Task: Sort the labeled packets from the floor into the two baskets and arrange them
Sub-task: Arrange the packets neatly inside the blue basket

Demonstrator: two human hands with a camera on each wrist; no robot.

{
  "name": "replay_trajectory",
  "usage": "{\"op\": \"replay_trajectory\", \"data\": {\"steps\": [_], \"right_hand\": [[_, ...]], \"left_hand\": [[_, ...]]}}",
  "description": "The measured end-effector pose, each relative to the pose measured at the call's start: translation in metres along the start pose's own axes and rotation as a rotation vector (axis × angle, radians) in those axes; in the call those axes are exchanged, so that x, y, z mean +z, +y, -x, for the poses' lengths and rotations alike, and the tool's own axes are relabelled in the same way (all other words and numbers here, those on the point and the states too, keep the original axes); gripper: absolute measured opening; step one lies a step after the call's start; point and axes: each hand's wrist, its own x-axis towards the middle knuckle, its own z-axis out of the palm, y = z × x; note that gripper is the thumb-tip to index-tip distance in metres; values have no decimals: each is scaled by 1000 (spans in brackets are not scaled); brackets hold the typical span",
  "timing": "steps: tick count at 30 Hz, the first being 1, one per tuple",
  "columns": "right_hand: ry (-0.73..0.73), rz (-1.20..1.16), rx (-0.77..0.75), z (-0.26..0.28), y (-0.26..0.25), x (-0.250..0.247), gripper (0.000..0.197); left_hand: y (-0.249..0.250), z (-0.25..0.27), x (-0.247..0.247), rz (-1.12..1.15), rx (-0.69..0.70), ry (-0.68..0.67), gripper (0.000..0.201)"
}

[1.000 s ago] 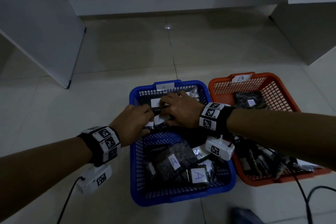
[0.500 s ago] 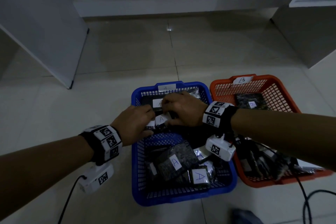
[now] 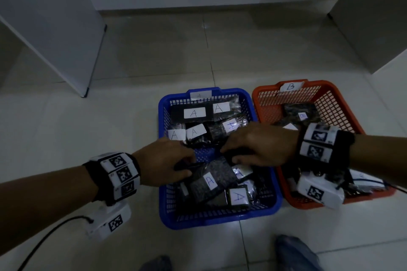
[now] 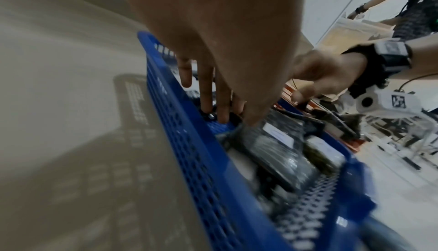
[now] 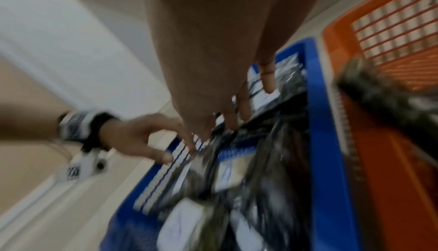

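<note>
Pale tiled floor [image 3: 66,127] being lit dimly between white cabinets [image 3: 50,28], blue basket [image 3: 163,204] being stocked with A packets [image 3: 207,181], long axis lying diagonally, left hand [image 3: 163,161] and right hand [image 3: 259,147] being lowered, fingers loosely spread, grasp not discernible, orange basket [image 3: 330,94] being kept alongside.

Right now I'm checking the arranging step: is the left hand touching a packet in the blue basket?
Touching. The left wrist view shows the left hand with its straight fingers pressed down on dark packets inside the blue basket.
</note>
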Motion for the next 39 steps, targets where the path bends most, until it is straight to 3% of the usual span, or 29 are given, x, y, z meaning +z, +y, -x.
{"op": "replay_trajectory", "data": {"steps": [3, 6, 9, 13, 18, 22, 24, 29, 32, 39], "right_hand": [[-113, 72, 16, 5, -9, 13, 59], [-105, -12, 64, 11, -8, 21, 71], [-67, -78, 48, 17, -6, 22, 70], [-124, 78, 80, 19, -6, 22, 75], [4, 47, 90, 20, -6, 15, 45], [113, -182, 242, 15, 7, 2, 42], [153, -153, 247, 6, 8, 0, 41], [94, 42, 166, -31, -10, 3, 30], [-1, 106, 199, -45, -10, 2, 32], [-72, 116, 269, -24, -1, 5, 34]], "left_hand": [[14, -1, 7, 87, -58, -100, 43], [18, -3, 12, 162, -121, -125, 52], [16, -5, 13, 173, -143, -152, 53], [18, -2, 13, 227, -164, -199, 56], [19, -1, 9, 184, -132, -199, 50], [15, 2, 13, 176, -96, -254, 46], [15, 5, 18, 171, -64, -270, 41], [14, 10, 28, 134, 0, -157, 46], [11, 9, 38, -21, 34, -106, 55], [2, -6, 32, -304, 2, -96, 84]]}}
